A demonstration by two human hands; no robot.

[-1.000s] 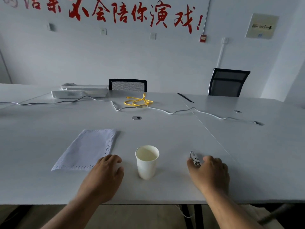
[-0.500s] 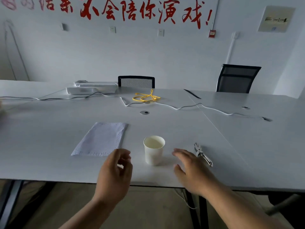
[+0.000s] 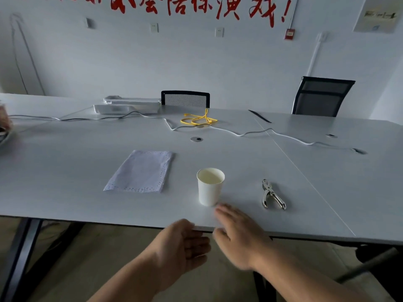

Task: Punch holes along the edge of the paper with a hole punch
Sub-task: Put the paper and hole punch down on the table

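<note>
A white sheet of paper (image 3: 141, 172) lies flat on the white table (image 3: 65, 175), with rows of small holes along its near, right and far edges. A metal plier-style hole punch (image 3: 271, 196) rests on the table to the right, untouched. My left hand (image 3: 182, 247) hangs just below the table's front edge, fingers loosely apart and empty. My right hand (image 3: 237, 234) is spread open over the front edge, close to the base of a white paper cup (image 3: 210, 186), holding nothing.
A coiled yellow cable (image 3: 199, 120), a white cord (image 3: 250, 132) and a long white power strip (image 3: 127, 106) lie at the back. Two black mesh chairs (image 3: 322, 97) stand behind the table. Another person's hand (image 3: 4, 122) shows at the far left edge.
Both hands have pulled back from the paper and the punch toward the table's front edge and come closer together. The camera has backed away. The punch now lies uncovered.
</note>
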